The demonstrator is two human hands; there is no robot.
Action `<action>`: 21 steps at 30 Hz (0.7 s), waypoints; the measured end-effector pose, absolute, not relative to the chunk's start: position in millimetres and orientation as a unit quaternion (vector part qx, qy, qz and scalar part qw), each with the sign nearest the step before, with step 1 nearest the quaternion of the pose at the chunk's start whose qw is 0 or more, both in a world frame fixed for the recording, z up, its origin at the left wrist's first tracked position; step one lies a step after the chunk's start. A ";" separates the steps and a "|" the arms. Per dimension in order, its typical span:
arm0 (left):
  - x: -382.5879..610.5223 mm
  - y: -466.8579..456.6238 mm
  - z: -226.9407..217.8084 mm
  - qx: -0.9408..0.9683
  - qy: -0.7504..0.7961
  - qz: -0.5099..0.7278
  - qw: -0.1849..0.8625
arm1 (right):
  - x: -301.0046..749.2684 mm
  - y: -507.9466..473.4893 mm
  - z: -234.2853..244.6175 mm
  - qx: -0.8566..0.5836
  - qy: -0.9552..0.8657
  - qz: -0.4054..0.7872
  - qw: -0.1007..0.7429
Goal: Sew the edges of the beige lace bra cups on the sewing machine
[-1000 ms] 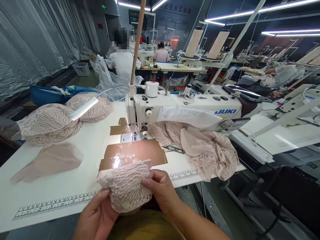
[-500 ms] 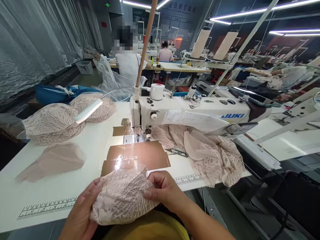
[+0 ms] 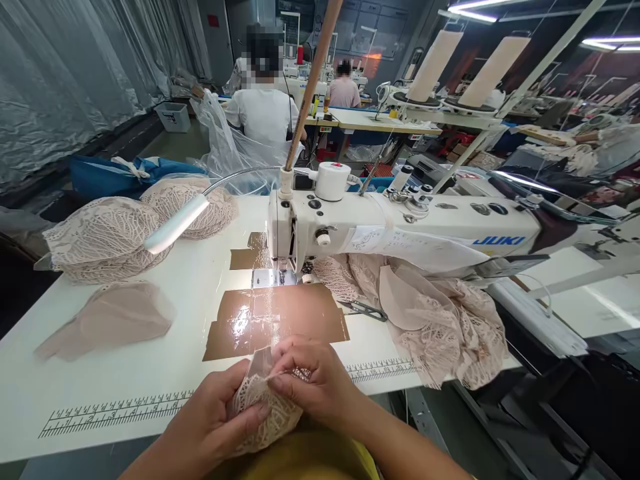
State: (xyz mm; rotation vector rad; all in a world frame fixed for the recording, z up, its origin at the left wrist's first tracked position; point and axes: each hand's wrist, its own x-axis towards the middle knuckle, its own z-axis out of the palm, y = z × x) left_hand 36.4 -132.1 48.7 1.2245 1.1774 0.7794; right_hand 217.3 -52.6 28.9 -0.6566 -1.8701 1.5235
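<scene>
A beige lace bra cup (image 3: 273,413) is held between both hands at the table's front edge, above my lap. My left hand (image 3: 217,413) grips its left side, the thumb lying over the lace. At the cup's upper edge, thumb and fingers of my right hand (image 3: 313,380) pinch the fabric near a sheer strip. Just beyond the hands lies a brown taped sheet (image 3: 280,313) on the white table, in front of the needle area of a JUKI sewing machine (image 3: 400,223). Part of the cup is covered by my fingers.
Stacked lace cups (image 3: 105,233) stand at the back left, with a sheer beige piece (image 3: 113,313) before them. Thread snips (image 3: 365,310) lie beside a heap of lace fabric (image 3: 440,320) under the machine arm. A lamp (image 3: 177,223) reaches over the table. A person (image 3: 263,113) sits ahead.
The lace cup has been turned and gathered smaller between my hands. My left hand has moved right, closer to my right hand, which now pinches the top edge. The view has shifted slightly.
</scene>
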 end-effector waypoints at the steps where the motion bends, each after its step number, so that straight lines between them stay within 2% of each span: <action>1: 34.9 -131.2 49.0 0.533 0.509 0.332 0.589 | 215.4 -51.7 27.0 -0.254 -0.705 0.577 0.324; 6: 25.7 -124.5 48.1 0.536 0.549 0.349 0.537 | 208.0 -46.6 24.4 -0.336 -0.693 0.567 0.293; 9: 23.5 -117.6 46.8 0.537 0.561 0.371 0.509 | 204.0 -41.9 26.7 -0.326 -0.687 0.572 0.306; 13: 22.2 -110.6 45.3 0.542 0.557 0.353 0.520 | 199.9 -37.4 28.2 -0.319 -0.672 0.578 0.334; 21: 19.8 -98.0 49.6 0.557 0.552 0.319 0.532 | 199.4 -33.9 24.4 -0.363 -0.684 0.568 0.278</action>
